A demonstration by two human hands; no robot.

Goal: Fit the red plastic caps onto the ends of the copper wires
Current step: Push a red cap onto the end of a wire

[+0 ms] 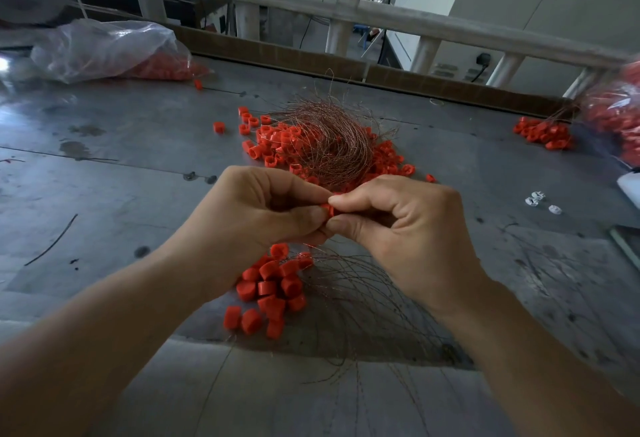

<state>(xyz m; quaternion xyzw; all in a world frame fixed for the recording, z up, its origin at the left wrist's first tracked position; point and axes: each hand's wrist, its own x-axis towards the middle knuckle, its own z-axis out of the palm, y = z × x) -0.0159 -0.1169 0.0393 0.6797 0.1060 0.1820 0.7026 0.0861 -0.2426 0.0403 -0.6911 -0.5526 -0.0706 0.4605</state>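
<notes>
Your left hand [263,214] and right hand [408,228] are raised over the scuffed grey metal table [104,166], forearms coming in from the lower corners, and meet fingertip to fingertip at mid-frame. Left hand: fingers curled, thumb and forefinger pinching a small red plastic cap [327,209]. Right hand: knuckles up, thumb and forefinger pressed together on the same cap from the other side, remaining fingers folded into the palm. The wire end at the cap is hidden by the fingertips, so you cannot tell whether it is seated. Just beyond the hands lies a tangled bundle of thin copper wires [325,138], resting on a scattered heap of loose red caps [273,145]. Below the hands sits a cluster of red caps with wires attached [273,287], its wires fanning out to the right under your right wrist. At far left lies a clear plastic bag of red caps [104,48]; a second clear bag of red caps [616,117] stands at the right edge, and a few small white plastic pieces [535,199] lie near it. Bare table surface shows to the left of the left forearm. A brown strip [346,67] borders the far table edge, and a pale railing [311,3] runs behind it.
</notes>
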